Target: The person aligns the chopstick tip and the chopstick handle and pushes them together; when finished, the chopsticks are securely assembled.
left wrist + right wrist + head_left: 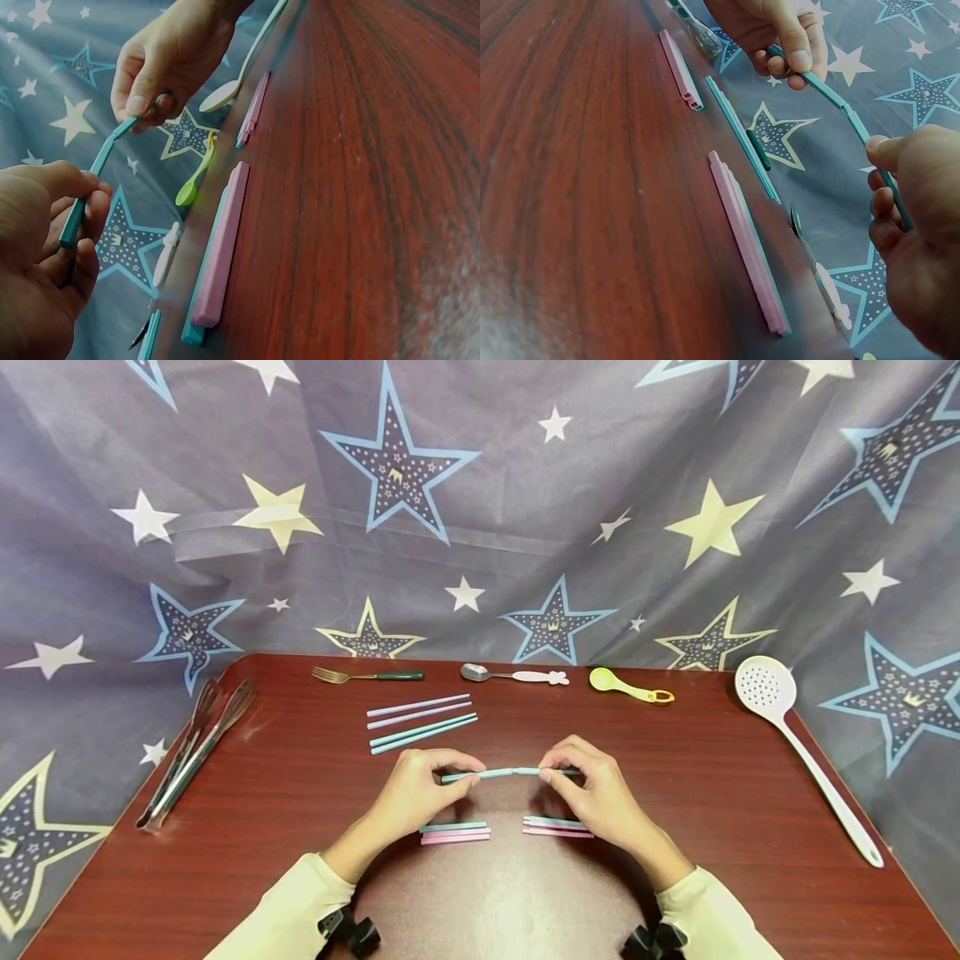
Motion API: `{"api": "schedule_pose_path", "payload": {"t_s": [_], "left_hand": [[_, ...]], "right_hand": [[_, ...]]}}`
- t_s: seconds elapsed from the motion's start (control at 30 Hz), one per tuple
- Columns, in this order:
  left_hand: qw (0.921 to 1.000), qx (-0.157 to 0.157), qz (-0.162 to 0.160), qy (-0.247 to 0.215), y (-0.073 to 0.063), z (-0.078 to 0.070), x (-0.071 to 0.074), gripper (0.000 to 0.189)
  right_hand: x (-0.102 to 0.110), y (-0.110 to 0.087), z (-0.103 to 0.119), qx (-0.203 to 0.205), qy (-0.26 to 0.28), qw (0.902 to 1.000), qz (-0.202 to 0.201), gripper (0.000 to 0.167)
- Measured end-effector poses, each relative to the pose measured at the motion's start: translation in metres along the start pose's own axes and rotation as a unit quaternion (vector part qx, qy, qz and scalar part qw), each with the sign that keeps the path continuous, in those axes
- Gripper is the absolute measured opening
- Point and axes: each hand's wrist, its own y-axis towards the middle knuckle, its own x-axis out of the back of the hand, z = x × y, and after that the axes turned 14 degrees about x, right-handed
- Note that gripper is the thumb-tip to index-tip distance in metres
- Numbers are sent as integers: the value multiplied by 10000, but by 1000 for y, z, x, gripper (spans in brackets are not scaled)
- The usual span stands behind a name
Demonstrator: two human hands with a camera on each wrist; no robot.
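Where it kinks midway, the teal stick looks jointed.

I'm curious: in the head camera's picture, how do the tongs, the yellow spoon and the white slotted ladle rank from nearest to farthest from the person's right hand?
From the right hand:
1. Yellow spoon: just beyond the hand, near the table's back edge.
2. White slotted ladle: along the table's right side.
3. Tongs: across on the table's left side.
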Motion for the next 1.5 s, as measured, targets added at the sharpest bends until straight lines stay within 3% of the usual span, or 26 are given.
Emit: {"api": "schedule_pose_path", "payload": {"t_s": [0.83, 1.03, 1.27, 1.5], "left_hand": [[9997, -143, -176, 34, -2, 1, -4, 12], [9995, 29, -291, 114, 0, 3, -4, 16], [9991, 377, -166, -28, -1, 3, -1, 15], [9986, 437, -170, -231, 0, 3, 1, 14]], "right_hand": [[-4, 0, 4, 174, -147, 9997, 119, 17], [-1, 1, 1, 71, -149, 9999, -34, 17], [2, 0, -3, -102, -33, 9999, 7, 12], [3, -1, -4, -204, -32, 9997, -89, 16]]}}
